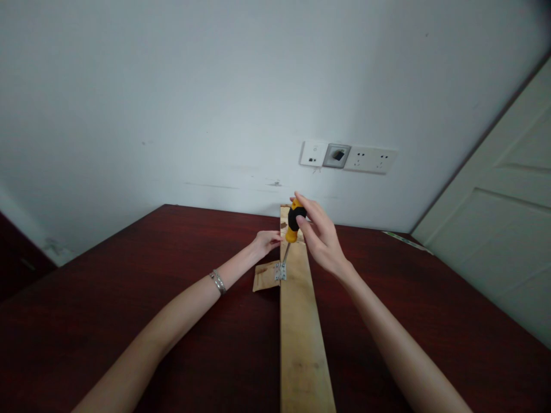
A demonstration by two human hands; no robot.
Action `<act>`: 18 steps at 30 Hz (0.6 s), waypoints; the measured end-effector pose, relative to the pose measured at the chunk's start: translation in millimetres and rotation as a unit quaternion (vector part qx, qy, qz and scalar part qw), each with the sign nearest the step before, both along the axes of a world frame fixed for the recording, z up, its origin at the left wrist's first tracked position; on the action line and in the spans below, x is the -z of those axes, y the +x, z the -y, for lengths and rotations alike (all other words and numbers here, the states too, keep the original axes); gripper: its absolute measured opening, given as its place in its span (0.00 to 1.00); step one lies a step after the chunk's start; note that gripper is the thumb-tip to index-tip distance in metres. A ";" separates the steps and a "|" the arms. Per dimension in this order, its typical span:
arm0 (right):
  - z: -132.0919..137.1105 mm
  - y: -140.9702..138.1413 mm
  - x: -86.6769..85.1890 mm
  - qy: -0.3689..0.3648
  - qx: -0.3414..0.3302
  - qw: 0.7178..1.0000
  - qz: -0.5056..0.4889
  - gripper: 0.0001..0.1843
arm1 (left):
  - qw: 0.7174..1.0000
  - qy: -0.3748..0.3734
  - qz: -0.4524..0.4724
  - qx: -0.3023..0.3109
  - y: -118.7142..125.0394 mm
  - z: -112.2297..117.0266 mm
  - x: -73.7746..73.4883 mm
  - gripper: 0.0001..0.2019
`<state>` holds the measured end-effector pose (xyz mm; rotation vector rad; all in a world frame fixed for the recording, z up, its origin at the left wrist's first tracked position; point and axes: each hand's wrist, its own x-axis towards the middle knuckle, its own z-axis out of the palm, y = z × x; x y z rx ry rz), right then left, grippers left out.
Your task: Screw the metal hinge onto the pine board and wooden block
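Observation:
A long wooden board [299,321] runs away from me across the dark red table. A metal hinge [280,271] joins its left edge to a small wooden piece [264,276] that sticks out to the left. My right hand [321,235] is closed around the yellow and black handle of a screwdriver [291,234]. The shaft slants down, and its tip meets the hinge's right leaf near a screw. Beyond the hinge, my left hand [267,241] pinches the board's left edge; some fingertips are hidden there.
The dark red tabletop [206,241] reaches the white wall [193,115] behind. Sockets and switch plates [370,159] are set in that wall. To the right stands a pale panelled door [508,229], with a thin flat strip [407,242] lying near it on the table.

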<state>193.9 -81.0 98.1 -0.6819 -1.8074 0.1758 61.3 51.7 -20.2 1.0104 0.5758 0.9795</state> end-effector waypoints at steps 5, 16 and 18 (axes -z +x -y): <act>0.6 -2.9 2.8 0.013 0.042 0.998 -0.042 0.24 | 0.999 -0.019 -0.002 -0.029 2.2 -2.5 0.8 0.08; -5.0 -0.2 3.5 0.006 0.029 0.998 -0.057 0.16 | 0.999 -0.039 0.021 0.004 1.9 1.3 -2.8 0.10; -4.2 -0.1 3.0 0.002 0.038 0.997 -0.070 0.17 | 0.998 -0.047 0.027 0.009 2.1 -0.8 -1.5 0.10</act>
